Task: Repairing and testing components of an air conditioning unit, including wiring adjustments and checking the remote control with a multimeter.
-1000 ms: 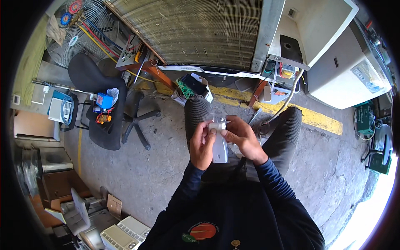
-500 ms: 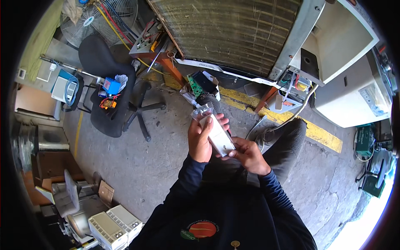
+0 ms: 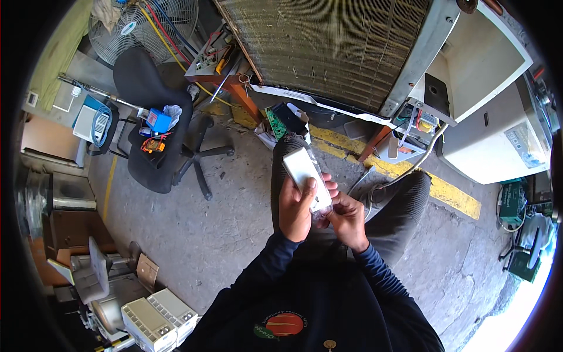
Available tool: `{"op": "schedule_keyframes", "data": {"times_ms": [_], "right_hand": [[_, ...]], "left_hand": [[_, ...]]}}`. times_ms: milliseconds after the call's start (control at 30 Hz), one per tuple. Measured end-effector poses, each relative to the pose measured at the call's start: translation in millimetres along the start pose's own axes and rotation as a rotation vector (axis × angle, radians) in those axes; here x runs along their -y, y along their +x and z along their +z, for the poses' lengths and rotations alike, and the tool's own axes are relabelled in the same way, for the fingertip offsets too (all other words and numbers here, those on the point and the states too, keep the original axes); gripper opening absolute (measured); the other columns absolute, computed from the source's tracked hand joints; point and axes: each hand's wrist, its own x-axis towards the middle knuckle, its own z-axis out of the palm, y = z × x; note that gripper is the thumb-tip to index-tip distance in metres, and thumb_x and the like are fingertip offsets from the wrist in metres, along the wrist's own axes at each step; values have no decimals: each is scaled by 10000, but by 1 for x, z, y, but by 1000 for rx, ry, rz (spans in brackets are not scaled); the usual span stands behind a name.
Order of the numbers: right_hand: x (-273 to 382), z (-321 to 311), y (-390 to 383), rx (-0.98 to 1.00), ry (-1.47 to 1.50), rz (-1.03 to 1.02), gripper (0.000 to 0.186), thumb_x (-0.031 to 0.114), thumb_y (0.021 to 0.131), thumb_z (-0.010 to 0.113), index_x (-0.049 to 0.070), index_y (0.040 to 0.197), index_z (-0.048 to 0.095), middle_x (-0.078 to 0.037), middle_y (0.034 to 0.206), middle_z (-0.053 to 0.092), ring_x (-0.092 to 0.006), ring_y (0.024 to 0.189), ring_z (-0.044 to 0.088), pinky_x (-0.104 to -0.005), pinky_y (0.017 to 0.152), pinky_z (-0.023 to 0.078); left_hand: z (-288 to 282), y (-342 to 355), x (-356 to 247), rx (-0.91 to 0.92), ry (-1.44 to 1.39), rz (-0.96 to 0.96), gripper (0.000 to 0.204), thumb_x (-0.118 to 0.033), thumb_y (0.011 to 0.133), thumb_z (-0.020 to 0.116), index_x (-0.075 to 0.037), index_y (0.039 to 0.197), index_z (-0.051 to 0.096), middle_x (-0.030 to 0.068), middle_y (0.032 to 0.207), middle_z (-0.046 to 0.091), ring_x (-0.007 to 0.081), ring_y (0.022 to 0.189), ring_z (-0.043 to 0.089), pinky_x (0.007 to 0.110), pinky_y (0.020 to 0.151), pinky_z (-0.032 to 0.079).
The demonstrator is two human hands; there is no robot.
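My left hand (image 3: 298, 206) is closed around a slim white remote control (image 3: 301, 165), thumb lying across its face. The remote tilts up and to the left over my lap, with a small dark mark near its lower end. Clear plastic wrap (image 3: 313, 159) shows along its right edge and bunches at the bottom. There my right hand (image 3: 347, 222) pinches with thumb and fingers, touching the wrap at the remote's lower end. How much of the remote the wrap covers is hard to make out.
A finned coil unit (image 3: 328, 53) on an orange stand is ahead. Near my knee lies a box with a green circuit board (image 3: 275, 123). A black office chair (image 3: 158, 129) to the left carries a blue device (image 3: 157, 121). White appliance casings (image 3: 487, 129) stand right; beige units (image 3: 158, 320) lie lower left.
The crumpled wrap at the remote's upper end is gone from there, and that end now shows smooth white. My left hand has shifted slightly right and down, nearer my right hand.
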Motion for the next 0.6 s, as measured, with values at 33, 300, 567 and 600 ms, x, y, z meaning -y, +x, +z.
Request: {"op": "schedule_keyframes", "data": {"times_ms": [33, 300, 567, 600], "right_hand": [[1, 1, -1, -1, 0, 0, 118, -141, 960, 646, -55, 1033, 680, -111, 848, 724, -144, 633, 688, -231, 599, 582], [1, 5, 1, -108, -64, 14, 166, -93, 890, 710, -35, 1045, 699, -87, 856, 724, -122, 628, 643, -215, 607, 549], [50, -11, 27, 193, -464, -127, 393, 36, 888, 769, -19, 1263, 661, -92, 1000, 742, -167, 827, 655, -285, 745, 504], [54, -13, 31, 188, -466, -123, 393, 36, 888, 769, -19, 1263, 661, -92, 1000, 742, -167, 827, 655, -285, 745, 504]], "left_hand": [[1, -1, 1, 1, 0, -1, 504, -202, 1092, 631, 25, 1486, 415, 217, 1252, 671, 285, 1049, 728, 400, 944, 625], [-3, -6, 16, 45, 80, 61, 566, -165, 1080, 637, 16, 1546, 371, 214, 1256, 681, 274, 1018, 733, 380, 930, 623], [-14, -4, 2, 5, 303, 132, 478, -117, 1065, 646, 21, 1478, 448, 210, 1234, 695, 269, 969, 741, 377, 903, 620], [-20, -3, 3, 3, 404, 139, 458, -95, 1055, 650, 23, 1457, 467, 209, 1233, 697, 279, 957, 743, 382, 896, 618]]}}
